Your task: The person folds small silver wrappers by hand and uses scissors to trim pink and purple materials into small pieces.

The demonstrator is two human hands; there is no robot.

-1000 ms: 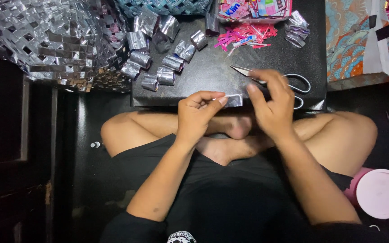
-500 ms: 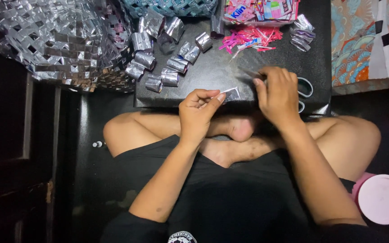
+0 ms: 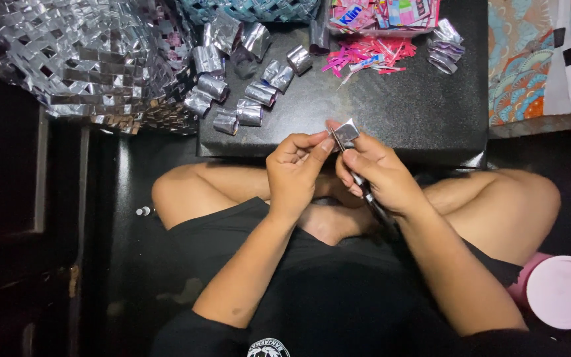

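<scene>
My left hand [image 3: 294, 169] pinches a small silver foil strip [image 3: 346, 131] between thumb and forefinger, just over the front edge of the low black table [image 3: 404, 106]. My right hand [image 3: 377, 173] grips a pair of scissors [image 3: 363, 183], blades pointing up at the foil strip, handles hidden under my palm. Both hands meet above my crossed legs.
Several folded silver foil pieces [image 3: 246, 99] lie on the table's left part. A woven silver foil mat [image 3: 80, 59] spreads at the top left. Pink paper scraps [image 3: 368, 54] and wrappers sit at the back. A patterned bag [image 3: 533, 63] stands right; a pink lidded jar [image 3: 560, 292] bottom right.
My right hand picked the scissors up off the table and brought them back to the foil strip. My left hand stayed in place with the strip.
</scene>
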